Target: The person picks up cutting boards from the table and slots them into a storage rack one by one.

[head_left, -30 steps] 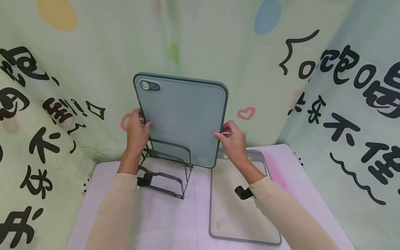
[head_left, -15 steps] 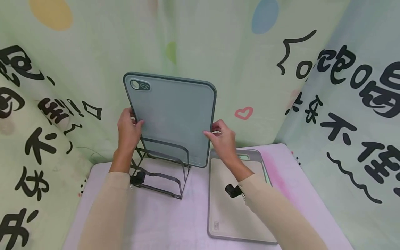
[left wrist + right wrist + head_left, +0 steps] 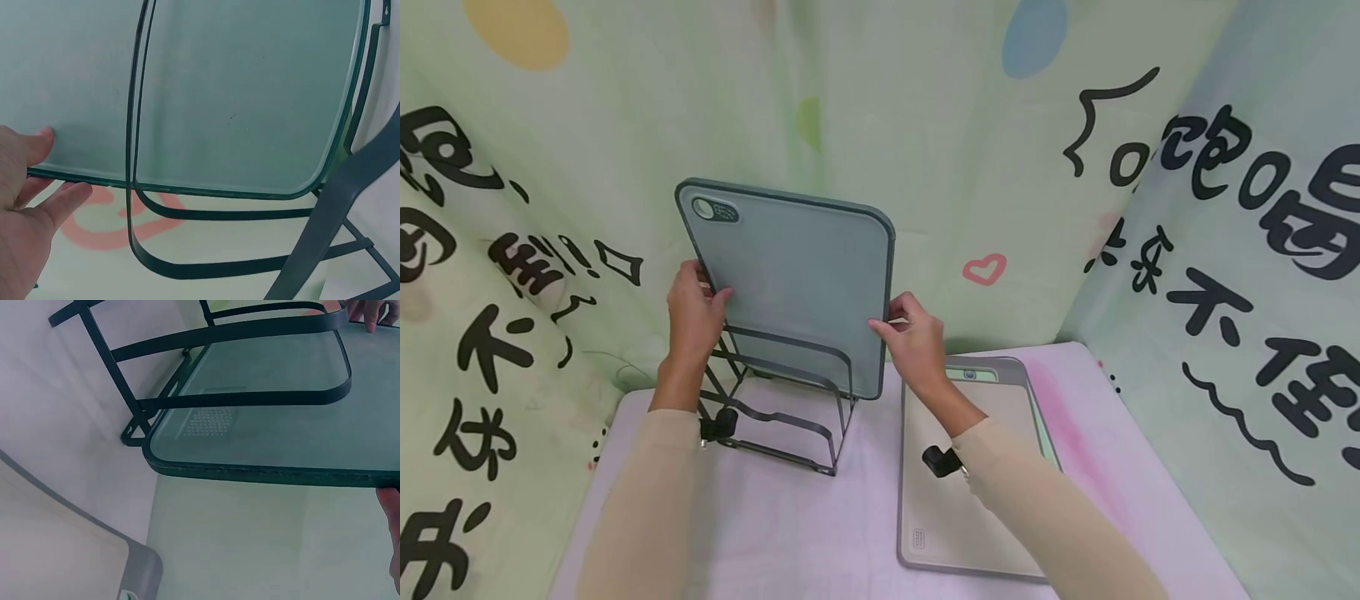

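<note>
A grey-green cutting board [image 3: 797, 283] with a dark rim and a round hole at its upper left corner stands tilted. Loops of a dark metal rack [image 3: 247, 398] cross in front of its lower part; I cannot tell whether it sits in a slot. My left hand [image 3: 695, 312] holds its left edge, thumb on the near face and fingers at the edge, also seen in the left wrist view. On the right edge, my right hand [image 3: 917, 337] pinches it between thumb and fingers. The wrist views show the board's lower corners near the rack's base.
A beige board [image 3: 955, 525] with a grey rim and a green insert lies flat on the pale pink cloth [image 3: 775, 542] to the right, under my right forearm. Patterned curtains [image 3: 925, 125] with black lettering hang behind and at both sides.
Both hands have shifted left with the grey-green board, which now stands further left behind the rack's loops. My grips have not changed, and more of the beige board's top shows.
</note>
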`<state>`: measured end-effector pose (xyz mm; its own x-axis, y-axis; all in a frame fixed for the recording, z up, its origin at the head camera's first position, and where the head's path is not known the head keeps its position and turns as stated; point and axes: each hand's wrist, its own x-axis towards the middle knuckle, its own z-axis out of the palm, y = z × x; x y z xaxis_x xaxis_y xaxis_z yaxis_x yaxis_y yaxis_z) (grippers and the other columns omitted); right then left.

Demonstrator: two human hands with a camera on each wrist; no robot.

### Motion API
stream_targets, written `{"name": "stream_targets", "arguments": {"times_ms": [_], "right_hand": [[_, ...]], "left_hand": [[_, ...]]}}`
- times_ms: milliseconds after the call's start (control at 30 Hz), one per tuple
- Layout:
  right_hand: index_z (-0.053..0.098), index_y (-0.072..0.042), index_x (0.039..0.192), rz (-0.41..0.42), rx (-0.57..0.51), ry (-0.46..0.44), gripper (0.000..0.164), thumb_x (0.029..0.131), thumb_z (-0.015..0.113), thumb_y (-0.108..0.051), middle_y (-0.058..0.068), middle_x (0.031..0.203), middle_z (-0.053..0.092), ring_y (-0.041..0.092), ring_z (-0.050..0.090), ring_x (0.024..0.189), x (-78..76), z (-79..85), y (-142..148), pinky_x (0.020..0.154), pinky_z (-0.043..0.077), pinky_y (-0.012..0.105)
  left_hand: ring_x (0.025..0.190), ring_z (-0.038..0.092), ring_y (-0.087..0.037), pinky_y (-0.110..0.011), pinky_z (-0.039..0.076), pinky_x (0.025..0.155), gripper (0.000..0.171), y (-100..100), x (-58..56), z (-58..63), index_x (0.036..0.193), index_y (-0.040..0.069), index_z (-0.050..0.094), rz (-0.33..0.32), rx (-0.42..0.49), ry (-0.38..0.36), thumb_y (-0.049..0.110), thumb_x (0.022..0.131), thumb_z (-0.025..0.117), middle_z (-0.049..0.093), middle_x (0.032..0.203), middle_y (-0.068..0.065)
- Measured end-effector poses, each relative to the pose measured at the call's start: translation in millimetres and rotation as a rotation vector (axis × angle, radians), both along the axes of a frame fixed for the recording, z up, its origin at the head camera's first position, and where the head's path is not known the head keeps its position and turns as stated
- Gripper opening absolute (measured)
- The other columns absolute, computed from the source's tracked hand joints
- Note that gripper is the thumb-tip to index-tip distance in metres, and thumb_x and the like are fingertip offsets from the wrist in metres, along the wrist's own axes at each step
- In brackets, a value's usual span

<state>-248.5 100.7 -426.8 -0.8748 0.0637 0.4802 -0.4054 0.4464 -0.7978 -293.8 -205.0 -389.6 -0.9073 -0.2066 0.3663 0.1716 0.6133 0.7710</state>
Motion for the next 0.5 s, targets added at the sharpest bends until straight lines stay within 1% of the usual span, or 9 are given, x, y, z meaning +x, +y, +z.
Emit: {"name": "stream_targets", "arguments": {"times_ms": [200,500], "right_hand": [[0.062,-0.004,0.101,0.005,0.013,0.007,0.024,0.090,0.081,-0.014,0.015,0.096,0.076,0.029,0.077,0.084,-0.3,-3.5,-7.7,0.078,0.064,0.042],[0.063,-0.004,0.102,0.022,0.010,0.004,0.023,0.091,0.080,-0.015,0.015,0.097,0.075,0.029,0.077,0.086,-2.5,-1.1,-12.2,0.079,0.064,0.041]], "left_hand": [[0.115,0.061,-0.042,-0.054,0.054,0.094,0.045,-5.7,1.7,-1.9,0.141,-0.006,0.045,0.018,0.010,-0.033,0.004,0.101,0.063,0.056,0.129,-0.027],[0.116,0.062,-0.043,-0.054,0.054,0.097,0.046,-11.2,1.7,-3.1,0.141,-0.007,0.044,0.023,0.001,-0.047,0.004,0.101,0.063,0.056,0.129,-0.028]]}}
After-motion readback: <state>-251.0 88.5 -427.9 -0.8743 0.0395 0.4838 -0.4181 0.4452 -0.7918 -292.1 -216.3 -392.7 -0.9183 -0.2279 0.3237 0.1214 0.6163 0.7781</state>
